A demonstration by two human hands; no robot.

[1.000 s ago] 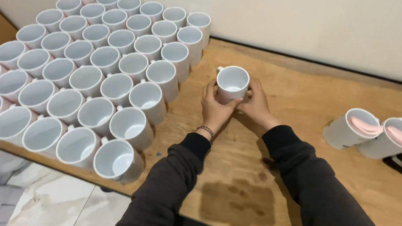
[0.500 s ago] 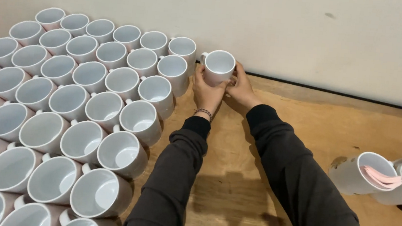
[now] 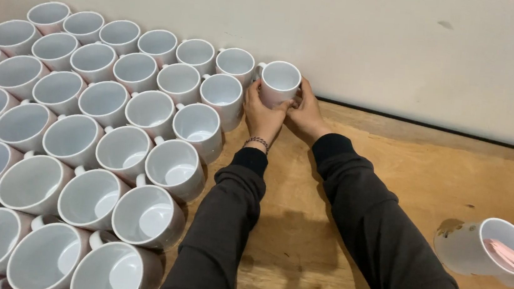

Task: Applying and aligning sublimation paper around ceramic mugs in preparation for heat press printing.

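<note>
Taking the held white glazed ceramic mug (image 3: 280, 82) as the landmark, everything to its left is a dense block of matching white ceramic mugs (image 3: 100, 142), standing upright in slanting rows on the bare plywood tabletop (image 3: 429, 180), most of them touching their neighbours. The nearest of that block, the last white mug of the back row (image 3: 235, 64), stands just left of the held mug, and the held mug's handle points toward it, almost in contact.

The left hand (image 3: 262, 115) wraps the held mug's left and front side, fingers curled round the wall; the right hand (image 3: 306, 111) cups its right side. Both are closed on it, and the mug sits at the end of the back row, close against the pale painted wall (image 3: 405, 45) behind it. Whether its base rests on the wood I cannot tell.

The likely trouble lies on the left: a push too far that way could knock the handle into the neighbour, and with the mugs packed so tightly a jolt might run through the row or chip a rim. Behind the landmark, the wall could scrape the rim.

Far right of it, two white mugs lying on their sides with pink paper inside (image 3: 498, 248) rest near the table's edge and could roll.
</note>
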